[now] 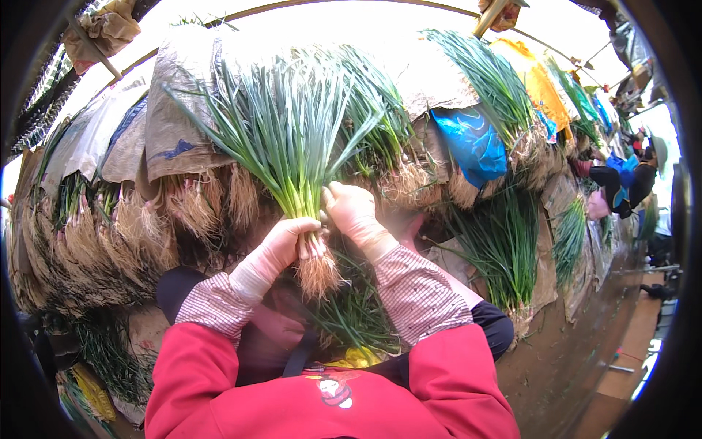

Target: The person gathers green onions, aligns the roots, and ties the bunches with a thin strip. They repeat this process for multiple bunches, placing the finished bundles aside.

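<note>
My left hand (284, 241) grips a bunch of green onions (296, 170) around the pale stems, just above the roots. The leaves fan upward and away from me, while the tan, stringy roots (318, 274) hang below my fist. My right hand (351, 208) is curled against the right side of the stems, a little higher than the left; its fingertips are partly hidden, and it seems to pinch at the bunch's edge. Light gloves or wraps cover both hands and wrists. Below them, loose green leaves (356, 313) lie between my knees.
A long pile of green onions with roots towards me (192, 203) runs across the front, partly under woven sacks (178, 120) and a blue plastic bag (471, 142). Another bunch (507, 247) lies at right on the brown floor (570, 351). Another person (625, 175) sits farther right.
</note>
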The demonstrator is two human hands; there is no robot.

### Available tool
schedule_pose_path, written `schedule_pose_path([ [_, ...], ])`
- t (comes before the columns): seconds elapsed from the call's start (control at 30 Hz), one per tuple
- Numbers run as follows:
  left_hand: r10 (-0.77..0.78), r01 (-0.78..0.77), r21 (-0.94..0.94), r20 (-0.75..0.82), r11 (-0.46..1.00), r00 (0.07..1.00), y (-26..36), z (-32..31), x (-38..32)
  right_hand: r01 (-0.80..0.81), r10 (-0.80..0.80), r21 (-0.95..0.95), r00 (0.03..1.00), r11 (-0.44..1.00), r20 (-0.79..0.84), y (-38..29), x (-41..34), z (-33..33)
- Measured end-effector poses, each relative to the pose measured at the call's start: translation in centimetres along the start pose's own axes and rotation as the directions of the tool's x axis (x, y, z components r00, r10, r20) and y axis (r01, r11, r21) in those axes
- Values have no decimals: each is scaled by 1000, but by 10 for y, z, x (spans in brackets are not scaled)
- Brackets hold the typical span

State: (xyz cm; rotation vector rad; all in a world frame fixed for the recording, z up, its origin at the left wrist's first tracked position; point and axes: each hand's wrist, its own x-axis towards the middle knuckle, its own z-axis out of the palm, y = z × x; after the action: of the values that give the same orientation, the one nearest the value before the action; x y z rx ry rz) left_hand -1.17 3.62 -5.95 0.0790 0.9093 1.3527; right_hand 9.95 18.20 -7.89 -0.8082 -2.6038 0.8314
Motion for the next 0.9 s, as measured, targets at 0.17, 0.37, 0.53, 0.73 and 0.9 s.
schedule_pose_path([
  [0.17,-45,44,-16,-44,999,998,16,23,-3,134,-137,-29,961,991,-240,25,8,-4],
  [0.37,332,-339,75,98,938,938,58,61,-52,-385,49,282,660,879,750,52,-45,-6],
  [0.53,427,-439,56,152,897,891,70,48,-42,-150,119,-68,936,986,-332,119,2,-38],
  [0.73,267,-265,-29,80,964,960,61,16,-21,-137,119,-4,869,991,-480,165,58,-73],
  [0.9,248,-238,-102,99,966,964,59,5,-18,-30,-186,373,828,927,529,91,-34,-59],
])
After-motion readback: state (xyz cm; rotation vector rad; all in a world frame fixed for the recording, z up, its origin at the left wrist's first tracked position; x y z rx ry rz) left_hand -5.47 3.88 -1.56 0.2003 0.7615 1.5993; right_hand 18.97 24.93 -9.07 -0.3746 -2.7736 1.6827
